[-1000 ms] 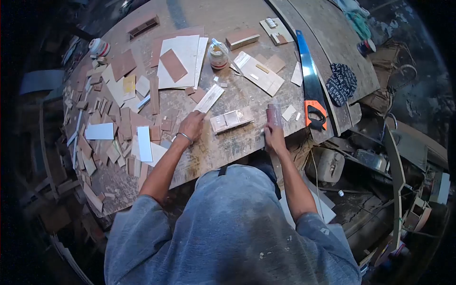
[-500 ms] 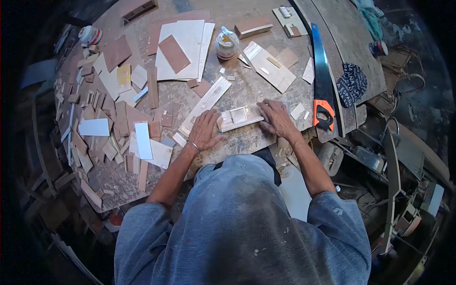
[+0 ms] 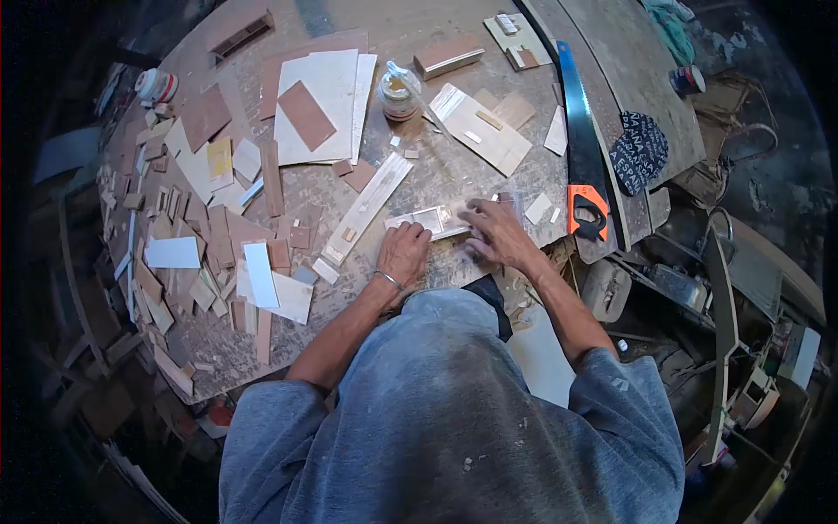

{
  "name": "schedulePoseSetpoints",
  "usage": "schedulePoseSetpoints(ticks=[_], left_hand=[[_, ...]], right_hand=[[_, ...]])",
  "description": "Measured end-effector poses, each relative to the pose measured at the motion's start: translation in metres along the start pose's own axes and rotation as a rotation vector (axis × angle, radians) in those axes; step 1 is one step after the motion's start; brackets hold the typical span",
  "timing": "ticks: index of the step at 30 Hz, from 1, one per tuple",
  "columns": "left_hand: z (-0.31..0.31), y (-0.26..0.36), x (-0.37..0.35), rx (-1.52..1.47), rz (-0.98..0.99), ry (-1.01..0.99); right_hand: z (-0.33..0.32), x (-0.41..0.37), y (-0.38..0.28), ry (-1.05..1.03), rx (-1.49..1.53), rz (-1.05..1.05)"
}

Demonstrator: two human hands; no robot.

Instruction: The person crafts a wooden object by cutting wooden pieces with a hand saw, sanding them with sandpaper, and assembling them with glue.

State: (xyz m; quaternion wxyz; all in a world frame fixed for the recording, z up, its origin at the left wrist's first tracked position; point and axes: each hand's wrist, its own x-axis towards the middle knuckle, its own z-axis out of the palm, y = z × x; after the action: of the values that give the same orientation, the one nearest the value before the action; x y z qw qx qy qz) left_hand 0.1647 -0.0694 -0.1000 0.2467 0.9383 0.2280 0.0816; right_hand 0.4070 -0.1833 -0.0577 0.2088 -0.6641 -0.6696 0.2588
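Note:
A small, pale wooden strip assembly point(image 3: 429, 218) with a raised rectangular frame lies on the workbench in front of me. My left hand point(image 3: 404, 255) has its fingers bent and pressed together against the near edge, toward the left end. Over the right end my right hand point(image 3: 499, 236) curls its fingers, its thumb on the near side and blurred. The hand hides that end of the piece. A longer pale wooden strip point(image 3: 371, 203) lies slanted just left of the assembly, a small block on its lower part.
A glue jar point(image 3: 400, 98) with a brush stands beyond my hands. A handsaw point(image 3: 580, 131) with an orange handle lies at the right, beside a dark printed cap point(image 3: 639, 153). Wood offcuts point(image 3: 205, 227) crowd the left. A pale board point(image 3: 484, 131) lies behind my right hand.
The wooden assembly has turned slightly and shifted away from me. My left hand has moved right along its near edge, and my right hand has moved further over its right end.

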Motion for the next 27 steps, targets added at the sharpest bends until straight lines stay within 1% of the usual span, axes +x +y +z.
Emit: schedulePoseSetpoints(ticks=[1,4,5,8,9,12,13,15,16,18,19,22,23,26,27], left_hand=[[-0.005,0.0,0.0,-0.051,-0.005,0.038],[-0.032,0.003,-0.003,-0.276,-0.051,0.091],[-0.044,0.005,-0.003,-0.361,-0.07,0.099],[-0.091,0.012,-0.002,-0.763,-0.218,-0.075],[-0.109,0.015,-0.001,-0.932,-0.262,-0.13],[-0.158,0.033,-0.002,-1.407,-0.426,-0.171],[-0.164,0.032,-0.004,-1.595,-0.4,-0.198],[-0.175,0.041,-0.005,-1.797,-0.368,-0.16],[-0.18,0.046,-0.005,-1.897,-0.348,-0.138],[-0.18,0.051,-0.007,-1.966,-0.347,-0.052],[-0.179,0.055,-0.009,-2.002,-0.35,-0.008],[-0.174,0.067,-0.013,-1.956,-0.262,0.19],[-0.168,0.064,-0.018,-1.905,-0.284,0.182],[-0.143,0.048,-0.034,-1.602,-0.423,0.089],[-0.141,0.046,-0.039,-1.618,-0.417,0.024]], right_hand=[[-0.008,-0.003,-0.007,0.056,0.038,0.012],[-0.014,-0.026,0.001,0.358,0.397,0.076],[-0.022,-0.035,0.001,0.397,0.489,0.177],[-0.031,-0.049,0.001,0.39,1.249,0.459],[-0.03,-0.047,-0.005,0.373,1.345,0.424],[-0.028,-0.029,-0.05,0.254,1.74,0.152],[-0.027,-0.02,-0.067,0.218,1.826,0.1],[-0.029,-0.007,-0.103,0.124,1.995,-0.002],[-0.033,-0.003,-0.12,0.144,1.91,0.03],[-0.043,0.002,-0.151,0.186,1.736,0.084],[-0.047,0.004,-0.161,0.221,1.812,0.097],[-0.05,0.004,-0.174,0.238,1.701,0.17],[-0.05,0.002,-0.175,0.246,1.671,0.203],[-0.047,-0.007,-0.178,0.26,1.566,0.324],[-0.05,-0.009,-0.182,0.26,1.522,0.366]])
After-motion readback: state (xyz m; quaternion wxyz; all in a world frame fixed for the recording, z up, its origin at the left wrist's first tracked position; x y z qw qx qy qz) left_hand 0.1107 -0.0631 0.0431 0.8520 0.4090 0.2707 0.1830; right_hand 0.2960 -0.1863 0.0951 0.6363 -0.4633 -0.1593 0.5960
